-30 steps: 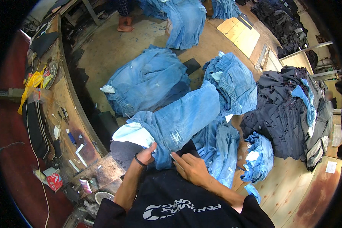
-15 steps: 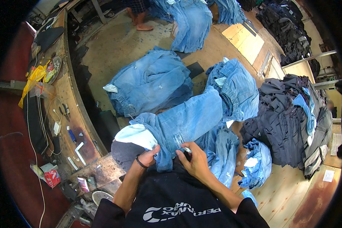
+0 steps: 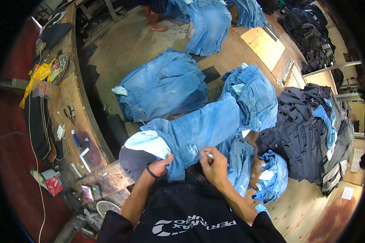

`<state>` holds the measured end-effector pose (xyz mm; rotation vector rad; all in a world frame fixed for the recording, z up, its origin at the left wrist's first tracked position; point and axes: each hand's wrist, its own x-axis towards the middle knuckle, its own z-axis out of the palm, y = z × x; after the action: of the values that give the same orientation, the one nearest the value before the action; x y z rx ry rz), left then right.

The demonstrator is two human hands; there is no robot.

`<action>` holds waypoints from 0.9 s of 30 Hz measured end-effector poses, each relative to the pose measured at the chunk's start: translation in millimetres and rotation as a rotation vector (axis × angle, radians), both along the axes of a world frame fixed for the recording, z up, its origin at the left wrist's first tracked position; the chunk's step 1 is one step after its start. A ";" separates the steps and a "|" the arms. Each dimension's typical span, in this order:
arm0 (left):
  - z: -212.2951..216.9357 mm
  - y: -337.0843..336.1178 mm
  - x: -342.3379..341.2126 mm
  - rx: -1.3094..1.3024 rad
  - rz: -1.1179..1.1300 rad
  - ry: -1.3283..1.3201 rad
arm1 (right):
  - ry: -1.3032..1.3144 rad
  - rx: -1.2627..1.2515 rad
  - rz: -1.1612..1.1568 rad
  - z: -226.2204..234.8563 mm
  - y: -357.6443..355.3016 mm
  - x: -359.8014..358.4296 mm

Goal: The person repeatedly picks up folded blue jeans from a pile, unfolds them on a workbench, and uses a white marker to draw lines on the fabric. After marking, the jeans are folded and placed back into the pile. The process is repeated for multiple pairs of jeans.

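A pair of light blue jeans (image 3: 202,125) lies stretched in front of me, with a worn, frayed whitish patch (image 3: 193,150) near its close end. A white pocket lining (image 3: 148,144) spills out at the left, over a rounded dark grey pad (image 3: 133,163). My left hand (image 3: 161,165), with a dark band at the wrist, grips the edge of the jeans below that lining. Just right of the frayed patch, my right hand (image 3: 215,165) is closed around a small whitish tool (image 3: 209,155). Its kind cannot be made out, and most of it is hidden in the fingers.
Piles of blue jeans (image 3: 162,87) lie ahead, with more (image 3: 253,97) at the right. A dark garment stack (image 3: 296,133) stands farther right. On the left, a wooden bench (image 3: 83,121) carries cords, a yellow bag and small tools. Another person's bare foot (image 3: 159,28) shows at the top.
My right hand has moved right, off the frayed patch, and its fingers have curled in around the small tool. My left hand keeps its grip on the jeans. The view has shifted slightly.
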<state>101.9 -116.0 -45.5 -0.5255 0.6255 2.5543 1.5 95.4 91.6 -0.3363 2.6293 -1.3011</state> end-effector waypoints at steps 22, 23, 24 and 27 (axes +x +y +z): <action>65.4 28.4 -52.3 -0.486 -0.132 0.045 | -0.619 -0.208 0.062 -18.3 22.5 -45.9; 65.5 29.9 -53.2 -0.455 -0.120 0.036 | -0.680 -0.210 0.050 -17.7 24.0 -47.3; 65.8 31.9 -54.2 -0.423 -0.109 0.027 | -0.670 -0.210 0.062 -17.6 25.0 -48.2; 67.3 39.5 -59.2 -0.416 -0.152 -0.091 | -0.661 -0.196 0.089 -17.8 28.1 -49.9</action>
<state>42.7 -76.5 21.8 -0.6969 1.1271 2.2485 -48.4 123.5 73.8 -0.0317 1.9262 -1.3518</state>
